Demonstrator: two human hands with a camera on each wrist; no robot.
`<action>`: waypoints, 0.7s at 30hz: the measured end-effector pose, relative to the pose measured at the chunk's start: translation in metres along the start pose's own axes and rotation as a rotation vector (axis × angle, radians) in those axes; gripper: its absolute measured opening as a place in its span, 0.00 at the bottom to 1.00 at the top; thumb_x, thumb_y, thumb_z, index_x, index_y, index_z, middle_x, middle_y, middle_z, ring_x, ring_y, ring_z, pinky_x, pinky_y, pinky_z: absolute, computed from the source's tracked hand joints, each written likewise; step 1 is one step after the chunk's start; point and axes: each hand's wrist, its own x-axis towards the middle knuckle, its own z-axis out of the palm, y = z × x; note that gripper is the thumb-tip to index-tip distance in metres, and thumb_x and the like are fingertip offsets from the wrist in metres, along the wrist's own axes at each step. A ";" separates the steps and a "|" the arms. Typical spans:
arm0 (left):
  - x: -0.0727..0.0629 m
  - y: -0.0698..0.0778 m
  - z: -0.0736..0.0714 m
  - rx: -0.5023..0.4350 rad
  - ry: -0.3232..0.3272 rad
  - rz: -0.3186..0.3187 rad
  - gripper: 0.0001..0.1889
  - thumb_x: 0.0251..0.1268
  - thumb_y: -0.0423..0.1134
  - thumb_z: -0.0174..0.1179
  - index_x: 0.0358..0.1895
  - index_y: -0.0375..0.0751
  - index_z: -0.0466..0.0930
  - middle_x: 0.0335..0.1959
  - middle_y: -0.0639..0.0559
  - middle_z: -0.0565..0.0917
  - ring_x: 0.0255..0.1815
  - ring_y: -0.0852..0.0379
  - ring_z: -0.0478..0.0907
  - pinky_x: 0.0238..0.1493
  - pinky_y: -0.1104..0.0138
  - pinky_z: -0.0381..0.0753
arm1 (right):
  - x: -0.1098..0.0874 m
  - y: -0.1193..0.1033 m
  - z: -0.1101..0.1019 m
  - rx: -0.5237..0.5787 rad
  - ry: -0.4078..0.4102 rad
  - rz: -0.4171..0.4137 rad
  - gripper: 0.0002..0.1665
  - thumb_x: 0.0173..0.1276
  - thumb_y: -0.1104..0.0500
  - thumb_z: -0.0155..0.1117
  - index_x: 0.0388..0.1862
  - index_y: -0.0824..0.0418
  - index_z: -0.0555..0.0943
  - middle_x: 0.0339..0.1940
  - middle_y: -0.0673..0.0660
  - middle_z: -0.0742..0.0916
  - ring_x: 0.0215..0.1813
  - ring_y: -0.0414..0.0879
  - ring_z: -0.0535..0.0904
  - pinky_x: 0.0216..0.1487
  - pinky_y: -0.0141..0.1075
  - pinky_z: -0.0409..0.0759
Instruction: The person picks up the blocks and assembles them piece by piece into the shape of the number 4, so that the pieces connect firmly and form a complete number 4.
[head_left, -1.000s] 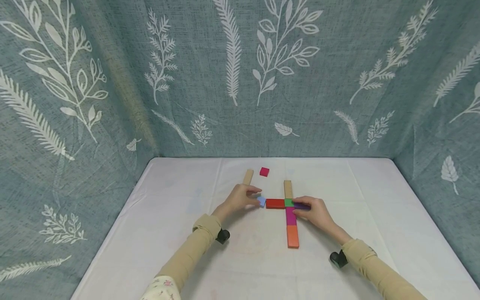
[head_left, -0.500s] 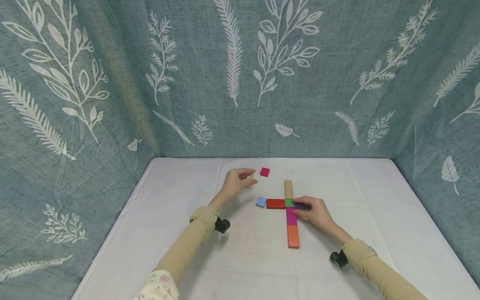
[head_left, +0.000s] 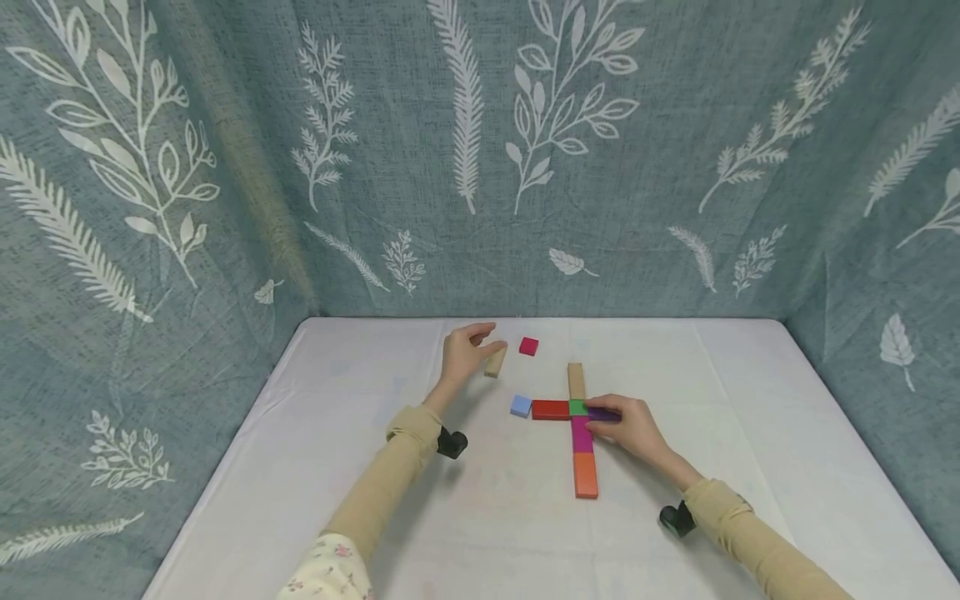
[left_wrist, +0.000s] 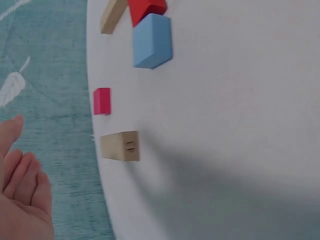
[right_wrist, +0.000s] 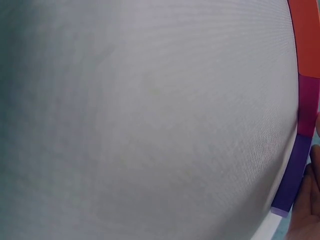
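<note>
In the head view my left hand [head_left: 465, 357] is raised beside a short plain wooden block [head_left: 496, 361], fingers relaxed and holding nothing. The left wrist view shows this wooden block [left_wrist: 120, 146] apart from the hand [left_wrist: 25, 195]. My right hand [head_left: 627, 427] pinches a purple block [head_left: 604, 413], thumb on its near side and forefinger on its far side. The purple block is the right arm of a cross: green block [head_left: 577, 407] at the centre, red block [head_left: 551, 410] left, wooden block [head_left: 576, 381] behind, magenta block [head_left: 582, 434] and orange block [head_left: 586, 476] in front.
A light blue block [head_left: 521, 406] lies just left of the red block, slightly turned. Farther back is a small crimson block [head_left: 528, 346]. The white-covered table [head_left: 360, 383] ends at a patterned teal curtain [head_left: 420, 167] behind and at both sides.
My left hand has left the light blue block and moved back to the loose wooden block, now a little left of it. My right hand has stayed in place at the purple block.
</note>
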 end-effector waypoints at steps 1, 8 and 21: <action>-0.001 -0.002 0.001 -0.005 0.012 -0.010 0.20 0.55 0.35 0.68 0.51 0.32 0.81 0.51 0.39 0.83 0.54 0.46 0.80 0.58 0.61 0.78 | 0.000 0.000 0.000 0.000 -0.001 0.001 0.22 0.56 0.61 0.72 0.51 0.62 0.83 0.50 0.60 0.86 0.55 0.55 0.81 0.55 0.48 0.79; -0.009 -0.018 0.012 -0.006 0.059 -0.098 0.17 0.56 0.33 0.67 0.49 0.29 0.82 0.49 0.38 0.84 0.53 0.43 0.80 0.57 0.58 0.78 | 0.001 0.001 0.000 0.003 0.003 -0.004 0.22 0.55 0.61 0.72 0.51 0.62 0.83 0.50 0.61 0.86 0.55 0.56 0.81 0.55 0.48 0.79; -0.015 -0.042 0.033 0.031 0.156 -0.199 0.18 0.52 0.35 0.69 0.47 0.30 0.83 0.45 0.38 0.86 0.48 0.45 0.83 0.50 0.57 0.81 | 0.001 0.000 0.002 0.004 0.004 0.012 0.22 0.56 0.61 0.72 0.52 0.62 0.83 0.50 0.61 0.86 0.55 0.56 0.81 0.55 0.48 0.79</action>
